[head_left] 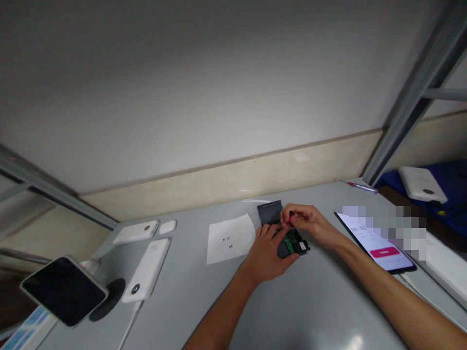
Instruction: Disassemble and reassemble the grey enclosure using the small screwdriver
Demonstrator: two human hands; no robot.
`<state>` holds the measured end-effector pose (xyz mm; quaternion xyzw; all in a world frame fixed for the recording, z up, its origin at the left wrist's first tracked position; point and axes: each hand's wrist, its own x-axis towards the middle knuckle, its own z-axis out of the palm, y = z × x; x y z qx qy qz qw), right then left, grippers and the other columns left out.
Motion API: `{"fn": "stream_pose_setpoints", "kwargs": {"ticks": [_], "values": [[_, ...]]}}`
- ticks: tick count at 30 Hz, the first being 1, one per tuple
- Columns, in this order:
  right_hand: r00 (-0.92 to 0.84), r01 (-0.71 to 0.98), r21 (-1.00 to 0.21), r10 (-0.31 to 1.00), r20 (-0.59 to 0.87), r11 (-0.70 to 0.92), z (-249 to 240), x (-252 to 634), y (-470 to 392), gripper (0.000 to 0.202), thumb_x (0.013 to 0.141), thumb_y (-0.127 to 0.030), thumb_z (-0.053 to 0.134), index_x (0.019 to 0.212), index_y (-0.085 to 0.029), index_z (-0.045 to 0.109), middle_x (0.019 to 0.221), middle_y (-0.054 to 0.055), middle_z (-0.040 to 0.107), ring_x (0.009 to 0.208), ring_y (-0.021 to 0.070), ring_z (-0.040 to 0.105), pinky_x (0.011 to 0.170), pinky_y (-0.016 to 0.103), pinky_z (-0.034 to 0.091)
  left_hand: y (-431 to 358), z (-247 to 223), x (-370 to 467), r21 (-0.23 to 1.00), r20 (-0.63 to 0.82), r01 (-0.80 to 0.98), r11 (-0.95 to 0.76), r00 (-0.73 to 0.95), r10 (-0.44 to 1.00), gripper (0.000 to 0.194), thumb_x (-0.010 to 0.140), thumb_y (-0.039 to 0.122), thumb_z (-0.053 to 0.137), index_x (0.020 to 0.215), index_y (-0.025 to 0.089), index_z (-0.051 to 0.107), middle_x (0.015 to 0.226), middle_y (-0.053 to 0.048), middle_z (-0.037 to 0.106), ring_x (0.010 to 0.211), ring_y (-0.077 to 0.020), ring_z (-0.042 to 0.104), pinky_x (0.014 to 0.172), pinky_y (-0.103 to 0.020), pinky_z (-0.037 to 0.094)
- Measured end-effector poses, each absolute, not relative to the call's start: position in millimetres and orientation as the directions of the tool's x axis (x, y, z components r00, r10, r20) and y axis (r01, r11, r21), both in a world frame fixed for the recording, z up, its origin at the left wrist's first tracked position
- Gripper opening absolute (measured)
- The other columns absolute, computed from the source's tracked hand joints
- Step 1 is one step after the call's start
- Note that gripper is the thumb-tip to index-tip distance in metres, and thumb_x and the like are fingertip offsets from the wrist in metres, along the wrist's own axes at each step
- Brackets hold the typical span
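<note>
Green circuit board (289, 240) is showing between my hands, set in a black device (299, 244) lying on the grey table (204, 311), right of lower centre. My left hand (268, 253) is spreading its fingers over the device, thumb at the near edge, steadying it. And my right hand (305, 222) is pinching, fingertips nearly closed around something small and dark just above the board; I can't tell what. White paper (230, 239) is lying left of my left hand, small dark bits dotting it, while a lit phone (377, 243) is glowing at lower right.
</note>
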<state>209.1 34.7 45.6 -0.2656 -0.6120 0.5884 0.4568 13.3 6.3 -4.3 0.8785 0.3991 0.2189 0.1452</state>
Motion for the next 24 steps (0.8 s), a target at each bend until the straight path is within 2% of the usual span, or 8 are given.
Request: {"fn": "stream_pose_setpoints", "kwargs": {"ticks": [5,10,14,16,19,24], "values": [[-0.377,-0.050,-0.936,0.861,0.342,0.350,47.9,214.6,38.9,0.030,0.097,-0.044,0.061,0.080,-0.020,0.065,0.084,0.001,0.054,0.081,0.0182,0.052,0.076,0.031,0.037,5.6,-0.1,14.7,0.447,0.264,0.628,-0.637,0.587,0.765,0.059,0.089,0.054,0.072,0.138,0.026,0.055,0.129,-0.009,0.060,0.118,-0.0301,0.053,0.107,-0.051,0.045],[-0.309,-0.028,-0.939,0.890,0.335,0.344,42.8,214.1,41.3,0.032,0.098,-0.048,0.059,0.082,-0.021,0.067,0.080,0.001,0.053,0.077,0.0184,0.052,0.074,0.032,0.039,5.6,0.9,14.5,0.439,0.256,0.635,-0.636,0.590,0.766,0.058,0.090,0.054,0.072,0.138,0.027,0.055,0.132,-0.009,0.060,0.121,-0.0315,0.052,0.108,-0.053,0.044],[-0.217,-0.017,-0.948,0.924,0.315,0.319,37.1,214.2,43.7,0.032,0.094,-0.053,0.064,0.100,-0.022,0.072,0.080,0.001,0.058,0.074,0.0190,0.055,0.074,0.033,0.043,4.6,2.1,14.7,0.441,0.249,0.638,-0.631,0.589,0.769,0.057,0.090,0.053,0.072,0.139,0.029,0.054,0.131,-0.008,0.060,0.120,-0.0315,0.052,0.108,-0.053,0.045],[-0.181,-0.012,-0.946,0.930,0.320,0.323,35.9,214.4,44.4,0.033,0.092,-0.053,0.066,0.101,-0.022,0.072,0.078,0.001,0.060,0.073,0.0190,0.055,0.072,0.033,0.044,4.2,2.9,15.1,0.438,0.243,0.646,-0.625,0.584,0.774,0.056,0.090,0.052,0.073,0.138,0.029,0.055,0.129,-0.008,0.060,0.119,-0.0315,0.053,0.107,-0.054,0.045],[-0.153,0.043,-0.926,0.918,0.366,0.376,37.4,213.6,42.9,0.027,0.092,-0.048,0.067,0.093,-0.021,0.071,0.078,0.002,0.062,0.072,0.0185,0.056,0.072,0.033,0.044,4.2,3.4,15.7,0.427,0.252,0.650,-0.629,0.582,0.773,0.056,0.090,0.052,0.073,0.137,0.028,0.056,0.128,-0.008,0.060,0.119,-0.0315,0.053,0.106,-0.053,0.046],[-0.115,0.162,-0.878,0.893,0.436,0.450,40.9,209.0,37.9,0.016,0.090,-0.036,0.069,0.091,-0.021,0.074,0.080,0.001,0.061,0.074,0.0179,0.055,0.073,0.032,0.043,4.2,3.3,15.8,0.420,0.246,0.653,-0.630,0.586,0.772,0.056,0.090,0.055,0.072,0.136,0.026,0.057,0.127,-0.009,0.061,0.117,-0.0314,0.053,0.104,-0.052,0.046]]}}
